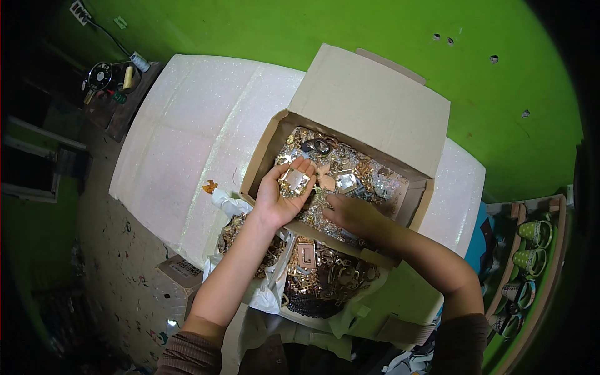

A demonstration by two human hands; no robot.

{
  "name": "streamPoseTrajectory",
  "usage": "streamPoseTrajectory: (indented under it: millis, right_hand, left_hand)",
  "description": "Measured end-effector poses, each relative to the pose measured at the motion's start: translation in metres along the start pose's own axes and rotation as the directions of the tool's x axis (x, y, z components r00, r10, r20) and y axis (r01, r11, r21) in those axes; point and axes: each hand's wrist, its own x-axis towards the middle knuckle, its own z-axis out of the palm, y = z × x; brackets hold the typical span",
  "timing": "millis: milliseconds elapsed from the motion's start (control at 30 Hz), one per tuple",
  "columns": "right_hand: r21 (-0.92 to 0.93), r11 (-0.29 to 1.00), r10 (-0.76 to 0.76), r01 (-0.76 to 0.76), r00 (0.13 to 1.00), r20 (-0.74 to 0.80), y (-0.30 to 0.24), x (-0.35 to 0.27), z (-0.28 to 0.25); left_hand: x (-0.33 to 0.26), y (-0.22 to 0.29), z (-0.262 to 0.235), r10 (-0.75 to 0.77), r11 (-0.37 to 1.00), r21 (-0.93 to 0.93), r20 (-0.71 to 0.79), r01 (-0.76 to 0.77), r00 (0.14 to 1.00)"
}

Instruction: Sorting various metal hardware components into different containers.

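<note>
My left hand (274, 199) is palm up and cupped over the cardboard box (369, 103). On its palm and curled fingers rests a rectangular gold-coloured buckle (295, 179), perhaps with smaller shiny pieces beside it. My right hand (350, 214) reaches into the box from the right, fingers bent together and down at the pile of metal trinkets (319, 200); whatever they pinch is hidden. Close by in the pile lie a peach flower-shaped piece (324, 177), another rectangular shiny buckle (345, 181) and a dark round piece (316, 146).
Nearer me, white wrapping (267, 299) holds more trinkets (240, 237), beside a second heap of buckles (331, 272). The sparkly white table cover (187, 125) lies beneath. A small carton (181, 275) stands lower left; a wooden rack (512, 262) with sandals is at right.
</note>
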Motion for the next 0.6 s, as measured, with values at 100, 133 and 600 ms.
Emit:
streamPoseTrajectory:
  millis: [100,133,600]
  right_hand:
    - [0.063,0.998,0.019,-0.010,0.991,-0.130,0.010,0.001,0.008]
    - [0.130,0.992,0.025,0.002,0.978,-0.206,0.015,0.000,0.008]
    - [0.916,0.363,0.406,-0.170,0.914,0.008,-0.017,0.002,-0.114]
  left_hand:
    - [0.000,0.000,0.000,0.000,1.000,0.006,-0.003,0.000,1.000]
    - [0.001,0.000,0.000,-0.004,1.000,0.009,0.000,0.004,1.000]
    - [-0.022,-0.030,0.023,-0.027,1.000,0.017,0.124,0.025,0.992]
